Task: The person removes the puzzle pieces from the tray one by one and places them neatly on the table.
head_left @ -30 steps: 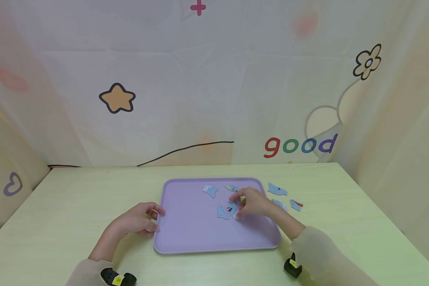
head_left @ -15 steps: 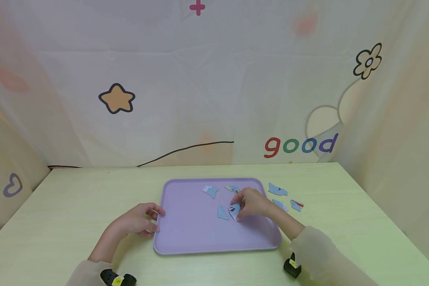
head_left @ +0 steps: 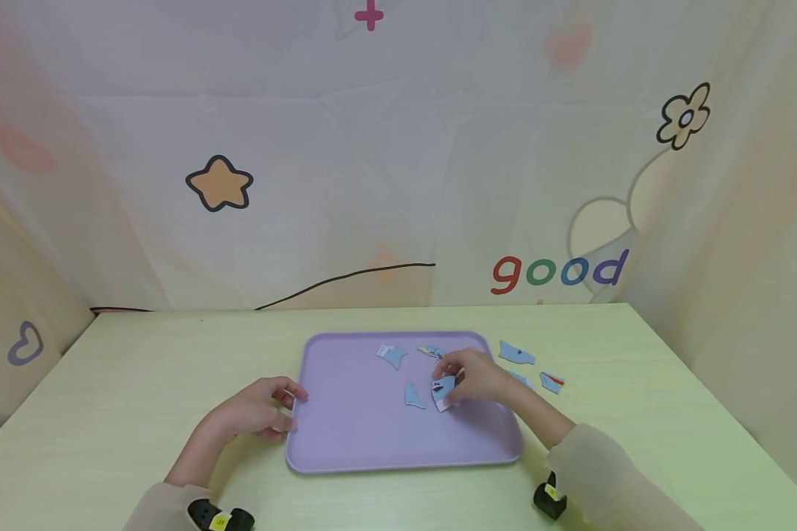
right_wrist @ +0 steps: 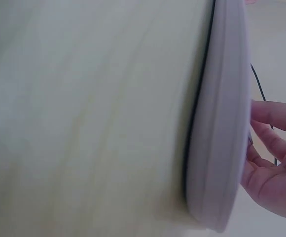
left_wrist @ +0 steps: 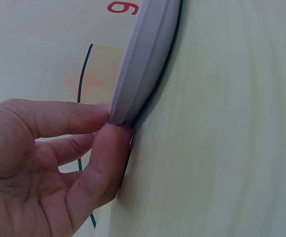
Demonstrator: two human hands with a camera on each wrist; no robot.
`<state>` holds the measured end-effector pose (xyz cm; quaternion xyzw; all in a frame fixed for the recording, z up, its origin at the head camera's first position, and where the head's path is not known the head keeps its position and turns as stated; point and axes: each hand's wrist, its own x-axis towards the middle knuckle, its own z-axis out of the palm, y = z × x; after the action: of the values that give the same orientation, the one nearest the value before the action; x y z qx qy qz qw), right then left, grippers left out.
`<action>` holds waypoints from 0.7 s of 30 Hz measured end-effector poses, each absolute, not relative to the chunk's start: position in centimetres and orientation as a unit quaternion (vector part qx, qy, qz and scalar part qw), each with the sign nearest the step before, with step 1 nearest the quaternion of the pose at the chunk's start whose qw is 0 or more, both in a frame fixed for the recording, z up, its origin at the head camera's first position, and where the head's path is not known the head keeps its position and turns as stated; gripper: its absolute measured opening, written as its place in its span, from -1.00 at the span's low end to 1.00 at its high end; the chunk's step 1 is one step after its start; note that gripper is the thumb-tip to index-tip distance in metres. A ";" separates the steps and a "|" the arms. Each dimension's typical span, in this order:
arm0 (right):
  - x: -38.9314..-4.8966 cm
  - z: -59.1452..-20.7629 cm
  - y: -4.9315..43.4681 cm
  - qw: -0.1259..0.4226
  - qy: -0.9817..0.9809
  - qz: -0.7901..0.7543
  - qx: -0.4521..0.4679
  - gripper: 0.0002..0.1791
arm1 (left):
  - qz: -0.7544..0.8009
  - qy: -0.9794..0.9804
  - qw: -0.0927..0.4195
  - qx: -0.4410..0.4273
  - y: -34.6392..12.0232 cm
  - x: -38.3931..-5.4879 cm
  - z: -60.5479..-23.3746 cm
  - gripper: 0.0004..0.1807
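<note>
At the left side of a purple tray (head_left: 352,435), my left hand (head_left: 262,407) grips the rim. In the left wrist view, its fingers lie over the rim and the thumb is against the outer wall. My right hand (head_left: 474,377) pinches a blue puzzle piece (head_left: 442,391) with a dark mark and white edge, low over the tray. Left of it lies a plain blue piece (head_left: 414,396). Farther back are a blue-and-white piece (head_left: 392,355) and a yellow-and-blue piece (head_left: 432,352), partly hidden by the right hand. The right wrist view shows the tray's wall (right_wrist: 219,128) hiding the fingertips.
Right of the tray, on the pale wooden table (head_left: 139,376), lie a blue piece (head_left: 516,352), a piece with a red stripe (head_left: 552,382) and another blue piece (head_left: 521,379) partly behind the right arm. A printed cloth (head_left: 345,184) stands behind the table.
My right hand has turned the pinched puzzle piece and shifted it slightly right, away from the plain blue piece. The left hand and tray have stayed put.
</note>
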<state>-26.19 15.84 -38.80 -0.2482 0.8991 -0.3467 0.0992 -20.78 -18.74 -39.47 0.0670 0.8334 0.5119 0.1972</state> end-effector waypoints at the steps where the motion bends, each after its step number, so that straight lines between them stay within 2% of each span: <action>1: -26.3 -38.9 16.0 0.105 0.895 -0.356 -0.247 -0.67 | 0.512 0.834 0.197 0.067 -18.7 -20.8 -39.5 -0.59; 8: -26.2 -38.7 16.8 0.144 0.877 -0.408 -0.207 -0.77 | 0.514 0.832 0.198 0.069 -18.8 -20.9 -39.6 -0.59; 21: -25.9 -38.8 17.9 0.163 0.859 -0.459 -0.160 -0.72 | 0.515 0.831 0.196 0.069 -18.7 -20.8 -39.6 -0.59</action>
<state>-25.92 17.91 -38.82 -0.1603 0.8587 -0.4586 0.1634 -20.80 -18.73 -39.63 0.0685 0.8315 0.5152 0.1964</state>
